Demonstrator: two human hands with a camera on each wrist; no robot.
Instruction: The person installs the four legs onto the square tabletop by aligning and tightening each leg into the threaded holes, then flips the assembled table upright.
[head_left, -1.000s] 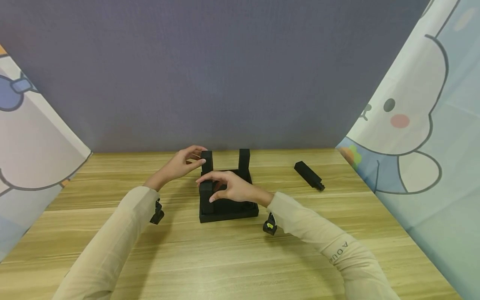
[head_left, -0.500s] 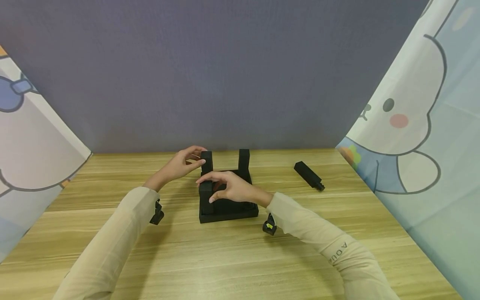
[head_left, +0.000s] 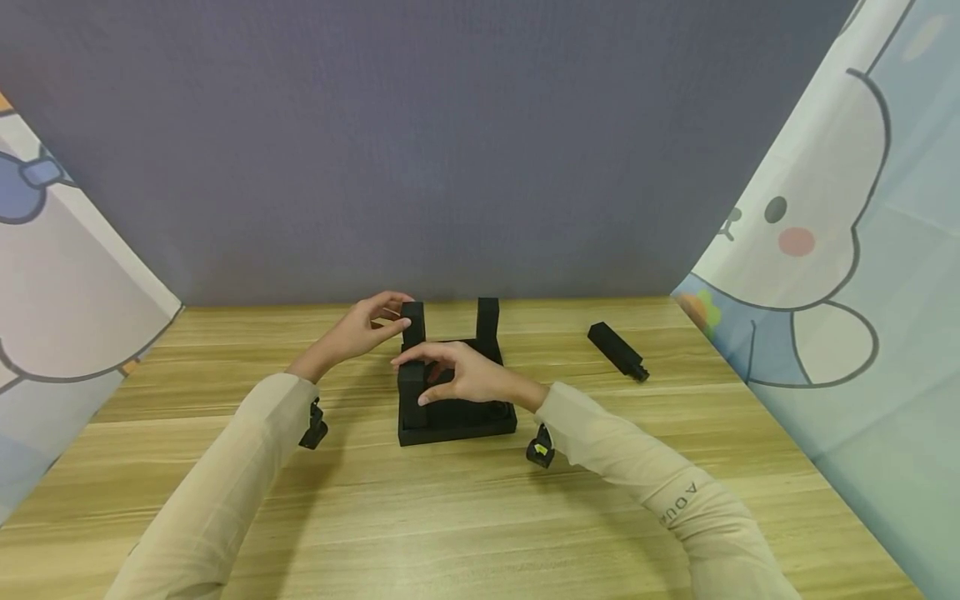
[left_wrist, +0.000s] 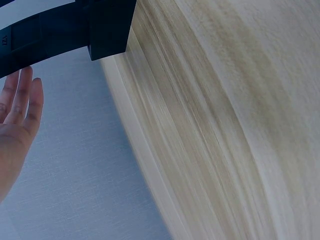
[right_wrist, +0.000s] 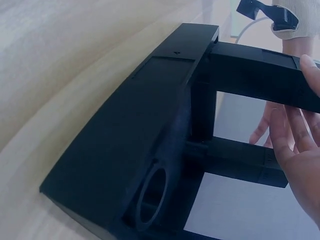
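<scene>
A square black frame [head_left: 457,433] lies on the wooden table, with three upright black posts at its corners. My left hand [head_left: 367,325] holds the top of the back left post [head_left: 413,333], thumb on the near side and fingers behind. My right hand [head_left: 472,377] grips the front left post [head_left: 411,404] between thumb and fingers, as the right wrist view also shows. The back right post [head_left: 488,321] stands untouched. At the front right corner is a round socket [right_wrist: 152,195] with no post in it. In the left wrist view, straight fingertips [left_wrist: 24,82] meet the post's edge.
A loose black post [head_left: 617,348] with a threaded-looking end lies on the table [head_left: 450,533] to the right. Behind the table rises a grey panel [head_left: 420,150]. Cartoon-printed curtains [head_left: 817,192] flank both sides.
</scene>
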